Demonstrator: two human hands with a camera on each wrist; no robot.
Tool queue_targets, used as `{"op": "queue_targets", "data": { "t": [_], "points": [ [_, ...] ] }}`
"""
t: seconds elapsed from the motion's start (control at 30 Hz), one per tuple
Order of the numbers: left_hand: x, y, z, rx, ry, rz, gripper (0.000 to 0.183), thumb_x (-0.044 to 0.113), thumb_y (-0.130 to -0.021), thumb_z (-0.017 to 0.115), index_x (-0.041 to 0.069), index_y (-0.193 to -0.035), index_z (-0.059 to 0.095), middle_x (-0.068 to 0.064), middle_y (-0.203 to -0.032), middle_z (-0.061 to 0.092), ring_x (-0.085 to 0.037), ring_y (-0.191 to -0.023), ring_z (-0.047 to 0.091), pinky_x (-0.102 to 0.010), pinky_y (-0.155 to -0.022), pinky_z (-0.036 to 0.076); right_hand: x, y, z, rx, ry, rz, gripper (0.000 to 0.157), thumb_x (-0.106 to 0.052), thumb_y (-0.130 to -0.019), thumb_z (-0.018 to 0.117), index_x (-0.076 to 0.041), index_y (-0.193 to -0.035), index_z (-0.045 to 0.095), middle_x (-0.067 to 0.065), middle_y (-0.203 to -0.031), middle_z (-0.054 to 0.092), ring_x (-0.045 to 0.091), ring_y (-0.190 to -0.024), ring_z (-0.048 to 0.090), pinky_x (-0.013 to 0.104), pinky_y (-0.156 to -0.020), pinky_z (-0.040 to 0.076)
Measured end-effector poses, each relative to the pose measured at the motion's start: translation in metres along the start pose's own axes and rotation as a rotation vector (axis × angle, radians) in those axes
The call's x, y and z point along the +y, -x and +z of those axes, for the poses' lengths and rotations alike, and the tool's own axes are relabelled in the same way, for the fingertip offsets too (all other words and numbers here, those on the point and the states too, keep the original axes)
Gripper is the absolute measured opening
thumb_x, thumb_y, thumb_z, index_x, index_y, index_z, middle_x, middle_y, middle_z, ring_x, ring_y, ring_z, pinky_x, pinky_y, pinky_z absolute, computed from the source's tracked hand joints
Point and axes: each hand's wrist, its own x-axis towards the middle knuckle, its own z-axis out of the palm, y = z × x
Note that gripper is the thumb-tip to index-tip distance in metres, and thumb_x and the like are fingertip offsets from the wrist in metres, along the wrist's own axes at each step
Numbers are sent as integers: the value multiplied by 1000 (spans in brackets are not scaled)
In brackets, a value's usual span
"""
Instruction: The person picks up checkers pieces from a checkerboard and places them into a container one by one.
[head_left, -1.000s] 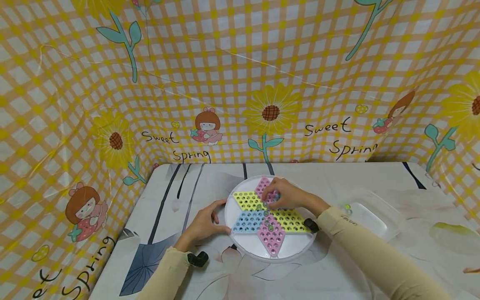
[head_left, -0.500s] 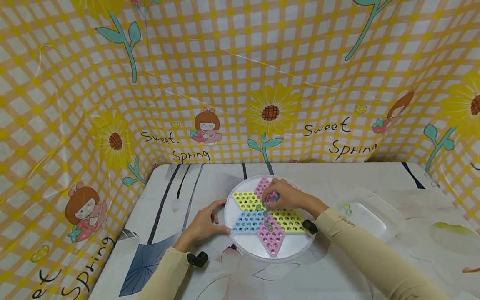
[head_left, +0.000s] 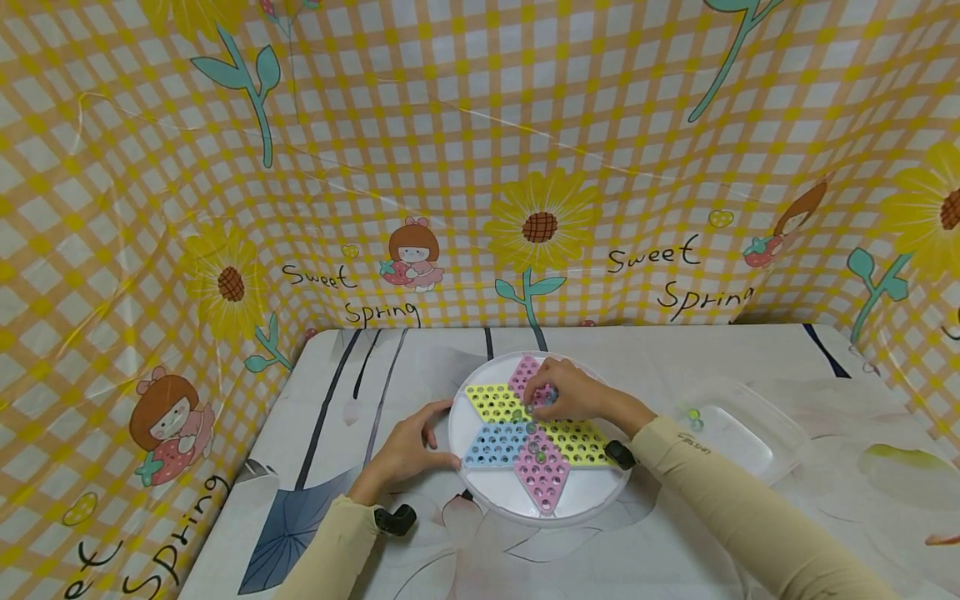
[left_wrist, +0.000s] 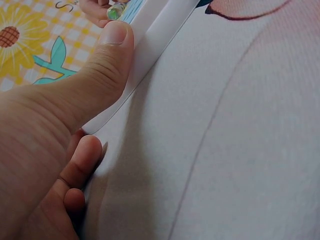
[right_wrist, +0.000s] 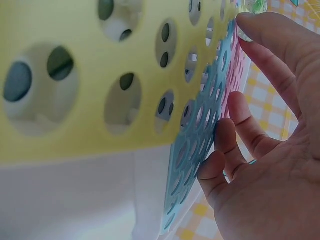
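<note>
A round white Chinese checkers board (head_left: 495,490) carries a six-pointed star of pink, yellow and blue panels full of holes. My left hand (head_left: 408,444) grips its left rim, thumb on top and fingers below, as the left wrist view shows. Over the far middle of the star, my right hand (head_left: 573,392) pinches a clear glass marble (right_wrist: 243,35) between thumb and forefinger, low over the holes. The other fingers curl close to the blue panel (right_wrist: 200,130). Several clear and green marbles (head_left: 541,457) sit in a line through the star's centre.
To the right of the board stands a clear plastic tray (head_left: 787,429), with green and clear marbles (head_left: 696,417) in its left part. A patterned white cloth (head_left: 600,558) covers the table. Yellow checked fabric (head_left: 480,108) hangs behind and at the sides.
</note>
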Motion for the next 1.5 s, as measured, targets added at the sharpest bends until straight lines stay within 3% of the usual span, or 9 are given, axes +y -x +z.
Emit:
{"op": "queue_targets", "data": {
  "t": [0.3,0.57,1.23,1.5],
  "points": [
    [-1,0,1,3,-10,18,95,28,-70,97,17,-152,49,-2,-78,55,-13,-68,47,-28,-68,41,-2,2,-1,-6,-7,5,14,-19,-86,83,-26,-97,77,4,-109,57,27,-104,46,44,-87,39],
    [2,1,1,9,-15,13,94,27,-71,97,16,-151,50,-4,-78,56,-13,-68,47,-29,-68,40,-8,7,-9,20,0,-61,10,-19,-89,81,-24,-96,77,2,-114,61,30,-112,50,51,-94,40],
    [5,1,0,13,-19,-11,93,26,-70,97,16,-150,51,-2,-79,56,-15,-70,47,-30,-71,41,-15,13,-17,77,-60,-25,16,-13,-89,80,-23,-99,75,8,-126,58,36,-118,48,58,-96,45],
    [4,1,0,10,-11,-4,93,27,-71,97,16,-151,50,-3,-79,56,-15,-70,47,-30,-70,40,-17,16,-19,123,-60,-63,12,-13,-90,78,-20,-99,76,7,-122,59,34,-118,48,58,-94,45]
  ]
}}
